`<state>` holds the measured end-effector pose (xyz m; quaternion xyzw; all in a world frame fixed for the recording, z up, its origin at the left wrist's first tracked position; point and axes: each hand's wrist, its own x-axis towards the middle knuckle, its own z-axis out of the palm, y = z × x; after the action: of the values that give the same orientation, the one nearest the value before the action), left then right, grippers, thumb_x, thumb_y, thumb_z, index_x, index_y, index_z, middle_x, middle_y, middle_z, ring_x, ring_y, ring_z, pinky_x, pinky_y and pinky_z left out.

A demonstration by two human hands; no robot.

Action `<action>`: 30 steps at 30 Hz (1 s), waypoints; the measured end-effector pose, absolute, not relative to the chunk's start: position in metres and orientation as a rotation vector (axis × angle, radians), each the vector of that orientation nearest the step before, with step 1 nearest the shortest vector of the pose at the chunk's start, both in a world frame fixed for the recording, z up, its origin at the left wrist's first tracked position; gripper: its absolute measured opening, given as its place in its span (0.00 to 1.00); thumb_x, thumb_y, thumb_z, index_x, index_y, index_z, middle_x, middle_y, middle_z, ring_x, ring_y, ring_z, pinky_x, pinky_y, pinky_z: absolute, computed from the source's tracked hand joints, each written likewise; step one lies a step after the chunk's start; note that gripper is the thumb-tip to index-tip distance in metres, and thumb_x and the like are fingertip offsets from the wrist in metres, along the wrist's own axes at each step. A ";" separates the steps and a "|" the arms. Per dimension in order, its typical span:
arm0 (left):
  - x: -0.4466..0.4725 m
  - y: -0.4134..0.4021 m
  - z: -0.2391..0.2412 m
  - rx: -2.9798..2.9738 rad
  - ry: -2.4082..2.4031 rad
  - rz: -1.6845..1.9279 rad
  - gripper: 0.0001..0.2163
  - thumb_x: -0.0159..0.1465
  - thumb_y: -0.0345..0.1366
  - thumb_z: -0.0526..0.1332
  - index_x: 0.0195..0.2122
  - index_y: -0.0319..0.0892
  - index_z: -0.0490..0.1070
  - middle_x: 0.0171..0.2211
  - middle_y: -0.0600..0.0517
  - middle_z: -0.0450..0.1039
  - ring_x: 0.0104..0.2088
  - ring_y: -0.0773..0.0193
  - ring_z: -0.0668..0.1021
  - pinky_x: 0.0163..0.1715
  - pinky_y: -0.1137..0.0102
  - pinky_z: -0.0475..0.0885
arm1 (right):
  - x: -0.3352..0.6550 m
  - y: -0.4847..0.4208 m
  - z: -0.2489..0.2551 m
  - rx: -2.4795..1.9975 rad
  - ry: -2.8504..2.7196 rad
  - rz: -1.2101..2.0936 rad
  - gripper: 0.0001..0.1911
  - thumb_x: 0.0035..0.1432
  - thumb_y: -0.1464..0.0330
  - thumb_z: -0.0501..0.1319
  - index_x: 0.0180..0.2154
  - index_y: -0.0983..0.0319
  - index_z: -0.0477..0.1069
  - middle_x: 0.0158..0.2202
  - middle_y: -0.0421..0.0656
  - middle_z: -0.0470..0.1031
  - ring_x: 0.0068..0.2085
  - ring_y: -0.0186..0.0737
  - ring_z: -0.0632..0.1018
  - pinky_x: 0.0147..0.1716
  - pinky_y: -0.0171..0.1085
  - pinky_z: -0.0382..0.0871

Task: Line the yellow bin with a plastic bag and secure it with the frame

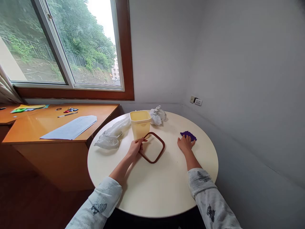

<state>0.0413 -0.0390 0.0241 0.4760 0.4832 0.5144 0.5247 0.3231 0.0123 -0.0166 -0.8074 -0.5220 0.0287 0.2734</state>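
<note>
My left hand (136, 147) is closed on one corner of a brown square ring (164, 147) with rounded corners, tilted a little over the round table. Just behind the ring stands a pale yellow plastic bin (140, 124), upright with its mouth facing up. On the right side of the table, my right hand (186, 143) rests with its fingers spread on the near edge of a dark purple cloth (190, 135). Part of the cloth is hidden under the fingers.
A crumpled clear plastic bag (109, 138) lies left of the bin, and a knotted white bag (157, 115) sits behind it to the right. White papers (71, 127) and a pen (67, 114) lie on the wooden desk (105, 109). Walls border the round table (162, 190).
</note>
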 end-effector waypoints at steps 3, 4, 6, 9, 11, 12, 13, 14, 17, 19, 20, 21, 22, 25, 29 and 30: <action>0.042 -0.040 0.025 1.149 1.157 1.237 0.20 0.53 0.52 0.61 0.30 0.37 0.76 0.16 0.58 0.55 0.18 0.71 0.62 0.21 0.73 0.58 | 0.322 0.011 -0.010 -2.078 -1.379 0.072 0.24 0.58 0.68 0.50 0.55 0.70 0.62 0.58 0.61 0.58 0.61 0.56 0.54 0.56 0.59 0.35; 0.042 -0.040 0.026 1.151 1.159 1.240 0.20 0.53 0.53 0.61 0.30 0.37 0.76 0.16 0.58 0.55 0.18 0.71 0.62 0.21 0.73 0.58 | 0.320 0.011 -0.007 -2.014 -1.406 0.072 0.23 0.59 0.68 0.48 0.54 0.69 0.62 0.58 0.59 0.59 0.60 0.54 0.56 0.56 0.57 0.39; 0.042 -0.040 0.025 1.155 1.165 1.246 0.21 0.52 0.53 0.61 0.29 0.37 0.76 0.16 0.58 0.56 0.18 0.71 0.62 0.20 0.73 0.57 | 0.311 0.007 -0.001 -1.848 -1.502 0.085 0.21 0.61 0.68 0.45 0.52 0.65 0.65 0.54 0.54 0.64 0.56 0.47 0.63 0.55 0.48 0.50; 0.041 -0.039 0.024 1.161 1.173 1.256 0.21 0.53 0.53 0.61 0.29 0.37 0.76 0.15 0.58 0.56 0.17 0.71 0.61 0.20 0.73 0.57 | 0.287 -0.002 0.005 -1.592 -1.655 0.119 0.20 0.64 0.66 0.42 0.47 0.62 0.69 0.48 0.48 0.71 0.50 0.39 0.69 0.50 0.38 0.59; 0.041 -0.038 0.023 1.163 1.177 1.260 0.21 0.53 0.53 0.61 0.29 0.37 0.75 0.15 0.59 0.56 0.17 0.71 0.61 0.20 0.73 0.57 | 0.269 -0.009 0.006 -1.458 -1.737 0.140 0.19 0.64 0.64 0.44 0.45 0.61 0.71 0.45 0.46 0.72 0.48 0.38 0.70 0.48 0.36 0.61; 0.041 -0.038 0.022 1.163 1.178 1.261 0.21 0.52 0.53 0.61 0.29 0.37 0.75 0.15 0.59 0.56 0.17 0.71 0.61 0.20 0.73 0.57 | 0.261 -0.012 0.006 -1.405 -1.774 0.150 0.18 0.64 0.63 0.45 0.43 0.60 0.72 0.44 0.45 0.73 0.47 0.37 0.70 0.48 0.35 0.61; 0.041 -0.037 0.022 1.164 1.179 1.262 0.21 0.52 0.53 0.61 0.29 0.37 0.75 0.15 0.59 0.56 0.17 0.71 0.61 0.20 0.73 0.57 | 0.255 -0.014 0.006 -1.362 -1.808 0.158 0.17 0.64 0.63 0.47 0.42 0.59 0.73 0.42 0.44 0.73 0.45 0.37 0.71 0.47 0.35 0.62; 0.040 -0.037 0.022 1.165 1.180 1.263 0.21 0.52 0.53 0.61 0.29 0.37 0.75 0.15 0.59 0.56 0.17 0.71 0.61 0.20 0.73 0.57 | 0.250 -0.016 0.005 -1.330 -1.836 0.164 0.16 0.63 0.62 0.49 0.41 0.59 0.73 0.41 0.44 0.73 0.44 0.37 0.71 0.47 0.35 0.62; 0.040 -0.036 0.022 1.178 1.176 1.258 0.21 0.53 0.53 0.61 0.29 0.37 0.76 0.15 0.58 0.56 0.17 0.70 0.61 0.20 0.73 0.56 | 0.246 -0.019 0.004 -1.291 -1.884 0.171 0.13 0.61 0.62 0.53 0.40 0.58 0.75 0.36 0.43 0.73 0.41 0.38 0.72 0.45 0.36 0.63; 0.040 -0.036 0.022 1.185 1.174 1.247 0.21 0.53 0.53 0.61 0.30 0.37 0.76 0.15 0.58 0.56 0.17 0.70 0.61 0.19 0.73 0.55 | 0.248 -0.018 0.003 -1.295 -1.899 0.173 0.13 0.61 0.63 0.54 0.40 0.58 0.75 0.34 0.43 0.72 0.40 0.38 0.72 0.43 0.36 0.63; 0.040 -0.037 0.022 1.187 1.172 1.238 0.21 0.53 0.54 0.61 0.30 0.37 0.76 0.15 0.58 0.56 0.17 0.70 0.61 0.19 0.73 0.55 | 0.249 -0.017 0.002 -1.303 -1.906 0.176 0.12 0.61 0.64 0.54 0.39 0.58 0.75 0.33 0.43 0.72 0.39 0.38 0.72 0.43 0.35 0.63; 0.041 -0.037 0.022 1.186 1.170 1.230 0.22 0.53 0.54 0.61 0.31 0.37 0.76 0.15 0.58 0.56 0.17 0.70 0.61 0.19 0.73 0.54 | 0.249 -0.016 0.001 -1.314 -1.911 0.179 0.12 0.61 0.64 0.54 0.38 0.58 0.75 0.33 0.43 0.72 0.39 0.38 0.72 0.42 0.35 0.64; 0.042 -0.037 0.022 1.183 1.167 1.223 0.22 0.53 0.54 0.61 0.32 0.36 0.76 0.15 0.58 0.56 0.17 0.70 0.61 0.19 0.73 0.54 | 0.250 -0.015 -0.001 -1.328 -1.914 0.180 0.12 0.61 0.65 0.54 0.38 0.59 0.75 0.32 0.42 0.72 0.38 0.37 0.72 0.41 0.34 0.64; 0.043 -0.038 0.022 1.162 1.161 1.215 0.24 0.53 0.55 0.60 0.35 0.35 0.76 0.15 0.58 0.56 0.17 0.71 0.60 0.19 0.73 0.54 | 0.254 -0.010 -0.005 -1.406 -1.892 0.170 0.11 0.61 0.66 0.54 0.36 0.60 0.75 0.33 0.42 0.72 0.36 0.36 0.73 0.38 0.32 0.63; 0.043 -0.038 0.024 1.145 1.143 1.221 0.24 0.54 0.54 0.59 0.38 0.36 0.75 0.16 0.59 0.56 0.17 0.71 0.60 0.19 0.73 0.54 | 0.277 -0.001 -0.006 -1.601 -1.772 0.102 0.14 0.62 0.65 0.51 0.36 0.61 0.74 0.35 0.44 0.73 0.33 0.35 0.73 0.35 0.32 0.62; 0.043 -0.038 0.024 1.145 1.138 1.219 0.24 0.54 0.54 0.59 0.38 0.36 0.75 0.16 0.59 0.56 0.17 0.71 0.60 0.18 0.73 0.54 | 0.286 0.001 -0.005 -1.657 -1.732 0.076 0.15 0.62 0.65 0.50 0.36 0.62 0.74 0.35 0.44 0.73 0.34 0.36 0.73 0.36 0.33 0.61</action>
<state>0.0428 -0.0379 0.0241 0.4798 0.4769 0.5108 0.5305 0.2856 0.0012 -0.0051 -0.6436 -0.6731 0.0294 0.3632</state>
